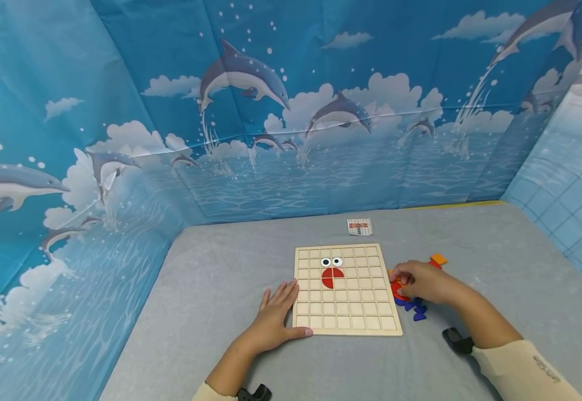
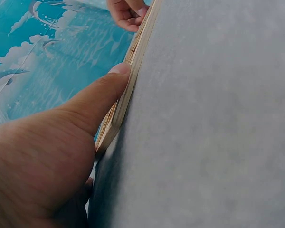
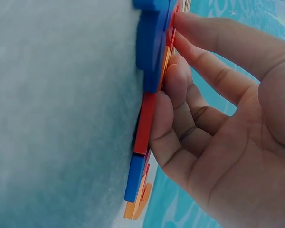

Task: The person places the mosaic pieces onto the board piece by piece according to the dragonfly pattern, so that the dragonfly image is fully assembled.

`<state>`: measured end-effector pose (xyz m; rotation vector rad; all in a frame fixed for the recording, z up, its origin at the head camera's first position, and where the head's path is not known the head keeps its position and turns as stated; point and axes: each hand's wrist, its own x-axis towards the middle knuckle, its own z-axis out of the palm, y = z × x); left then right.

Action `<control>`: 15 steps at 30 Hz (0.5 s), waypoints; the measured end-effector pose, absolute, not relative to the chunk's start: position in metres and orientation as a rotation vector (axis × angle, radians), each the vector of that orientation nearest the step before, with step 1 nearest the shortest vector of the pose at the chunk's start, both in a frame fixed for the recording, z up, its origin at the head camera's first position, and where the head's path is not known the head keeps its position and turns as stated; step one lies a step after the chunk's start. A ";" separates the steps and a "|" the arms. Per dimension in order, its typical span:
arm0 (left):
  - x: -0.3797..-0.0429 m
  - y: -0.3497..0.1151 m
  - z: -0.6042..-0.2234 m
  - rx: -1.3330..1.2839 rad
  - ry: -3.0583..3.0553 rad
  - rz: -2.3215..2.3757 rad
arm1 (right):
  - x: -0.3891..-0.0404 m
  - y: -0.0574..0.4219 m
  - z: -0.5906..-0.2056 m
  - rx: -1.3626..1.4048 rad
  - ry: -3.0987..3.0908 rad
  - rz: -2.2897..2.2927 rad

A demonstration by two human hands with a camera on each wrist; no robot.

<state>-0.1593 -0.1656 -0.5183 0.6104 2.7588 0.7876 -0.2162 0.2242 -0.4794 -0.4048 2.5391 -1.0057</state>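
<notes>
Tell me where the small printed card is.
In the head view, the printed card lies right of centre on the grey surface, just beyond the far edge of the wooden grid board.

We are reaching forward with our left arm (image 1: 234, 363) and our right arm (image 1: 486, 322). We are spreading our left hand (image 1: 274, 321), its thumb (image 1: 299, 332) poking out sideways, while we are bending the fingers (image 3: 167, 147) of our right hand (image 1: 428, 282).

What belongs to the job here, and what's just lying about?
Likely the job:
wooden grid board, touched by the left hand
eye pieces, red pieces on it
loose coloured pieces at the right hand
small patterned card, probably a guide

Surroundings or gear:
dolphin backdrop
grey surface
black wrist devices
</notes>
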 end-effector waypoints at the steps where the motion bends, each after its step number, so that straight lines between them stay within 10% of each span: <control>1: -0.159 -0.166 -0.518 0.610 2.758 0.787 | -0.216 0.224 -0.480 -0.406 2.544 -0.998; 15: -0.159 -0.165 -0.516 0.617 2.758 0.797 | -0.215 0.223 -0.479 -0.410 2.587 -0.941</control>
